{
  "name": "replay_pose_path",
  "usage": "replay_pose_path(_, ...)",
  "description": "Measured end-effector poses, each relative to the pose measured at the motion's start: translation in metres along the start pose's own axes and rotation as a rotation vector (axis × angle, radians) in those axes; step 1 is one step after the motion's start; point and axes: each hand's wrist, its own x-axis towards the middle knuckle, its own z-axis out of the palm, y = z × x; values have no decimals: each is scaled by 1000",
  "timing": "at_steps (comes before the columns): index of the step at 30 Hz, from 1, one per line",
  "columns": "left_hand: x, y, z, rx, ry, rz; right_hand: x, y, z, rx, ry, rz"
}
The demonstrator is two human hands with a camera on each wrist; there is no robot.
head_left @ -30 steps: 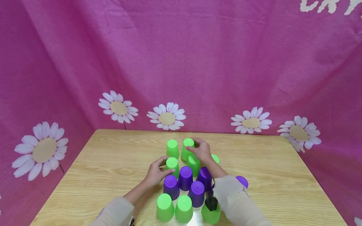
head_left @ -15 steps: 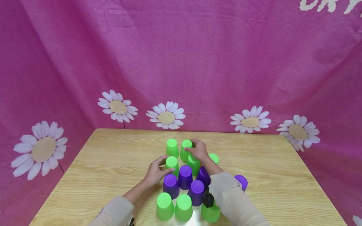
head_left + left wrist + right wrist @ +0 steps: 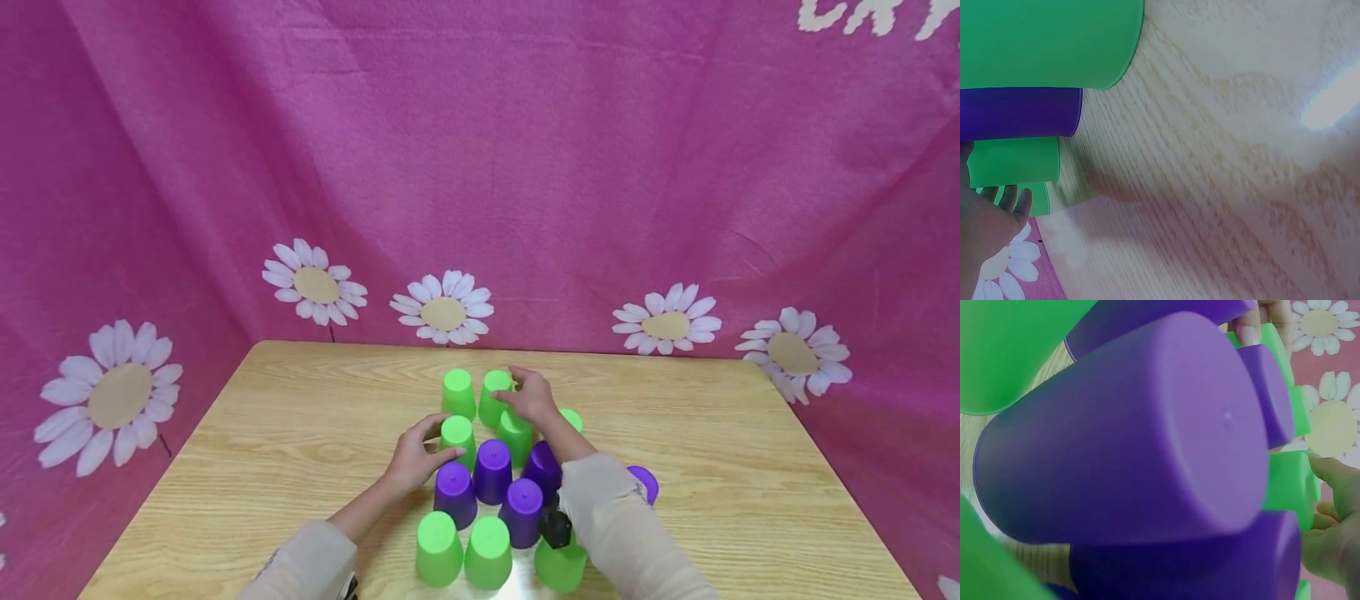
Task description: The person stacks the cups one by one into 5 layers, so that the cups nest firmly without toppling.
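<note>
In the head view my left hand (image 3: 412, 458) grips an upside-down green plastic cup (image 3: 458, 437), thumb on its near side and fingers round the far left. My right hand (image 3: 531, 396) holds another upside-down green cup (image 3: 492, 400) at the back of the group, thumb in front. Left of that one stands a green cup (image 3: 458, 393), with a further green cup (image 3: 514, 435) just in front. Purple cups, including a purple cup (image 3: 492, 471), stand upside down nearer me. In the right wrist view a large purple cup (image 3: 1116, 437) covers much of the scene.
Two green cups, one a green cup (image 3: 438, 546), stand at the table's near side. Another green cup (image 3: 558, 567) is partly behind my right sleeve. A purple cup (image 3: 643, 482) sits right of that arm. A pink flowered cloth (image 3: 525, 183) hangs behind the wooden table (image 3: 300, 433).
My right hand has brought its green cup slightly left and nearer, towards the green cup beside it. My left hand has stayed at its cup.
</note>
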Motion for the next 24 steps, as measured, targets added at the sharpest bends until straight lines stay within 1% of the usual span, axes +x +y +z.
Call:
replay_pose_path(5,1,3,0,2,-2,-22,-3,-2,-14,-3,17,-37)
replay_pose_path(12,2,9,-2,-6,8,-29,-9,2,-32,-13,15,-98)
replay_pose_path(15,3,12,-3,1,-3,-25,-13,3,-38,-41,8,-118)
replay_pose_path(18,4,15,-6,22,-12,-10,-19,5,-42,-84,-8,-164)
replay_pose_path(20,5,18,-8,32,-10,-4,-23,7,-44,-104,-17,-213)
replay_pose_path(24,9,23,-11,40,6,4,-32,12,-48,-92,-19,-277)
